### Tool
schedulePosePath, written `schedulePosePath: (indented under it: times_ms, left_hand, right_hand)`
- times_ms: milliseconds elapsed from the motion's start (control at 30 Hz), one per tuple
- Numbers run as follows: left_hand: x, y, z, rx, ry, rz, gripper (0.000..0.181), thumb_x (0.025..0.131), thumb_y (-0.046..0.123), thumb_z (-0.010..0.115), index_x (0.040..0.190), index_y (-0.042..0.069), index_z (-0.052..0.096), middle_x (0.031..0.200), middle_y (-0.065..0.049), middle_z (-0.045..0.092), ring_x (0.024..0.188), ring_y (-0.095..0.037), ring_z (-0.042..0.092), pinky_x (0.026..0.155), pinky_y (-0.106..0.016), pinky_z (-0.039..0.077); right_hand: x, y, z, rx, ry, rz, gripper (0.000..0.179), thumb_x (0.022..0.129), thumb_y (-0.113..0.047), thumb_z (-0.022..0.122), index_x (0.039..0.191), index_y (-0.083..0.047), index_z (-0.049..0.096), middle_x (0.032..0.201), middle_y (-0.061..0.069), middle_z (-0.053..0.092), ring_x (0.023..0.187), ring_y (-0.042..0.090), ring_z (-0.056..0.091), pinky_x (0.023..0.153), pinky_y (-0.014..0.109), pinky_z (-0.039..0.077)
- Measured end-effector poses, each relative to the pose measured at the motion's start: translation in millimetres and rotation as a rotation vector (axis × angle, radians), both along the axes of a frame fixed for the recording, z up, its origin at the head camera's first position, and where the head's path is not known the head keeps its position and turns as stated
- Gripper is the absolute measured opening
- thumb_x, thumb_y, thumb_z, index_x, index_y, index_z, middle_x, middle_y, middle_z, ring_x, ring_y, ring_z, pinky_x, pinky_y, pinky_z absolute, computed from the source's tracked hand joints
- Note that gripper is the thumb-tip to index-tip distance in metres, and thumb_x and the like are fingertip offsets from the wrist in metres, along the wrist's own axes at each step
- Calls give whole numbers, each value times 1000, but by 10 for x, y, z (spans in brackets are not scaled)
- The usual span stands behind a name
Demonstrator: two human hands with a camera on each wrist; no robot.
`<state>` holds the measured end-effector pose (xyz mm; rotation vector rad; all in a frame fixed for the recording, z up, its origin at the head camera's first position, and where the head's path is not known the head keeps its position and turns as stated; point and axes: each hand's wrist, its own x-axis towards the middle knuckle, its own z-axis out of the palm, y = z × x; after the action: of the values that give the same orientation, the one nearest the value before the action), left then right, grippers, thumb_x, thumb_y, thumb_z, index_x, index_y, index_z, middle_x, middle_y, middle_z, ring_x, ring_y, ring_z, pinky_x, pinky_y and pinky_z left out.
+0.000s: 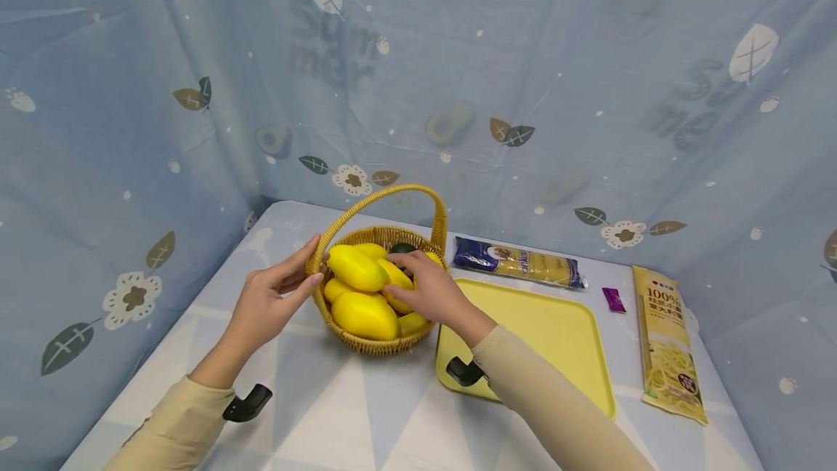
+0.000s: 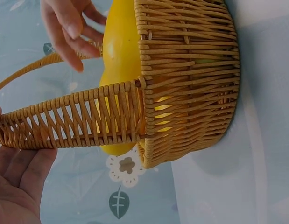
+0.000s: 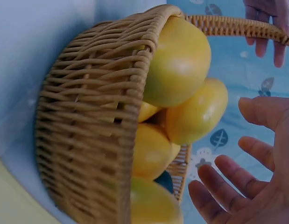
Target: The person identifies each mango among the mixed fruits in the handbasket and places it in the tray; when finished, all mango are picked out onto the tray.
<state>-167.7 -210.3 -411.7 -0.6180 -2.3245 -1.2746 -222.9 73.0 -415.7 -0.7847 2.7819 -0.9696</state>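
Makeshift booth (image 1: 85, 180), blue leaf-and-flower cloth (image 1: 418, 57) walls on three sides, pale triangle-patterned table (image 1: 320, 398), room type unclear

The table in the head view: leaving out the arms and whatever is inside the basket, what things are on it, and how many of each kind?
Wicker basket: 1
Yellow tray: 1
Long food packets: 2
Small purple packet: 1
Total: 5
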Motion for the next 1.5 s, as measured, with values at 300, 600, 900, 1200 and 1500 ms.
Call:
schedulePosePath:
  times_ms: [300, 600, 900, 1200, 1500]
  left_hand:
    - [3, -7, -10, 21, -24, 4, 64, 94, 1, 71, 152, 21, 50, 143, -7, 58, 111, -4, 66, 86, -16, 55]
    - [-2, 0, -3, 16, -13, -6, 64, 94, 1, 71, 152, 20, 50, 144, -8, 57, 108, -25, 70, 86, -16, 55]
    - [-2, 1, 6, 25, -8, -10, 64, 93, -1, 71, 151, 18, 51, 142, -9, 58, 108, -11, 69, 86, -16, 55]
    - [-2, -6, -6, 19, -8, -2, 65, 93, 0, 72, 151, 20, 51, 141, -8, 60, 108, -6, 68, 86, -16, 55]
    - [-5, 4, -8, 19, 8, 11, 64, 92, -2, 72, 150, 18, 52, 140, -10, 60, 106, -6, 68, 85, -14, 55]
  right_hand:
    - [-161, -321, -68, 69, -50, 21, 63, 98, -44, 67, 155, -30, 45, 142, 6, 51, 118, 21, 57, 105, 40, 50]
    - [-271, -503, -125, 128, -53, 15, 65, 99, -47, 64, 158, -36, 38, 159, 8, 42, 148, 30, 34, 117, 50, 38]
    - [-283, -531, -103, 152, -32, 33, 66, 100, -43, 65, 159, -34, 37, 154, 4, 49, 139, 26, 47, 114, 45, 43]
    - [-236, -505, -112, 159, -4, 21, 67, 97, -44, 67, 157, -34, 40, 153, 8, 50, 144, 31, 41, 114, 48, 42]
    - [-117, -384, -26, 137, 31, 11, 66, 96, -43, 69, 156, -36, 42, 140, 8, 56, 118, 22, 56, 96, 40, 53]
